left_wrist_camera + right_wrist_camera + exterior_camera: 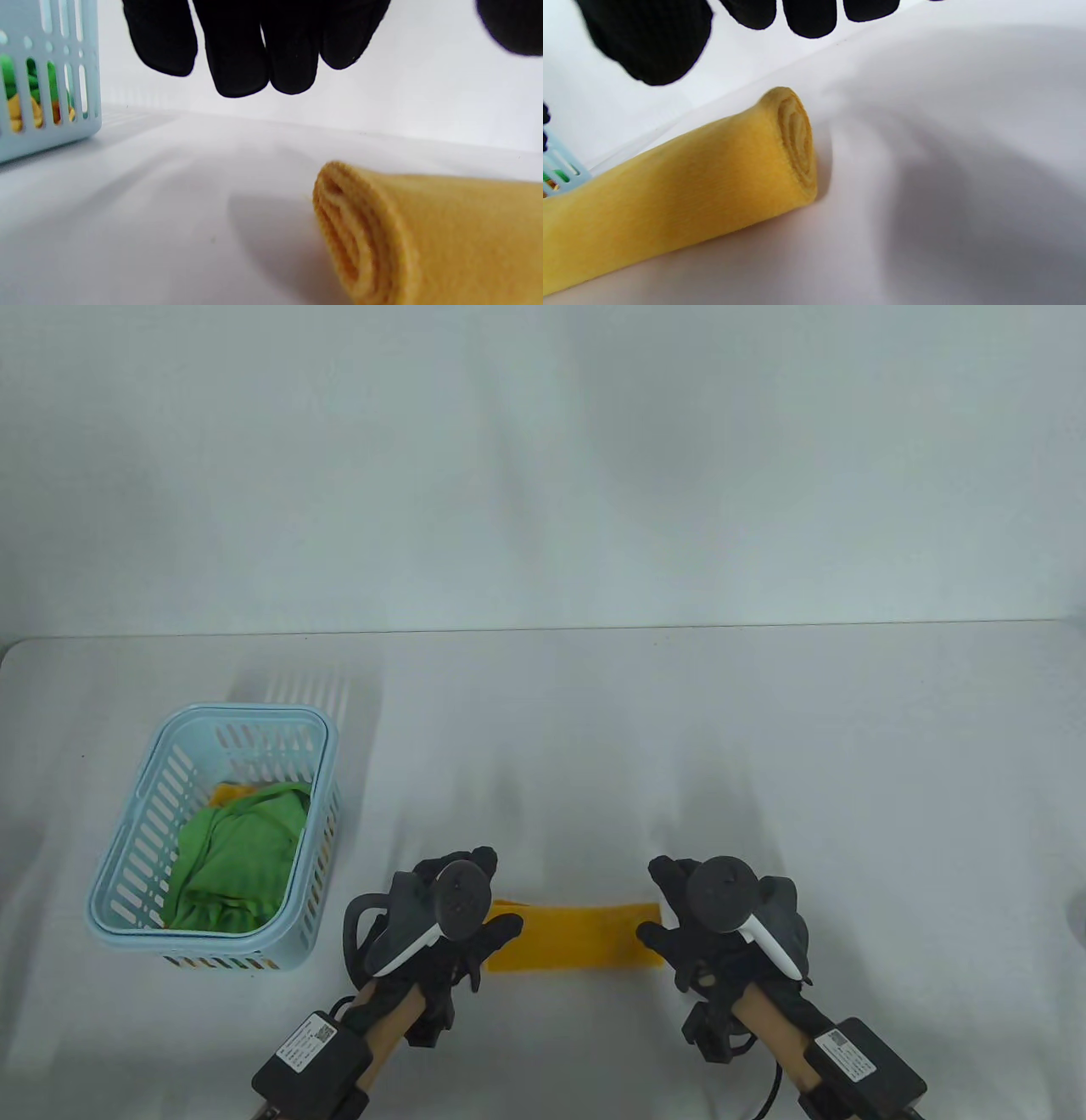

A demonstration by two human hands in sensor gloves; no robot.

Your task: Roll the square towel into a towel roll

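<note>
- Yellow towel roll [575, 935] lies on the white table [764, 746], lower centre of the table view; long axis runs left–right across the frame.
- Both wrist views show tight spiral layers at the ends [360, 237] [797, 140]; rolling looks complete.
- Left hand [454, 920] at the roll's left end, right hand [717, 920] at its right end; equally near.
- Wrist views: fingertips [263, 59] [808, 17] hang relaxed above the roll, clear of it. Both hands released, grasping nothing.
- Blue basket [216, 836], left of frame, holds green cloth [233, 857]; nearer the left hand.
- Judgement: roll lies directly beneath and between the hands.
</note>
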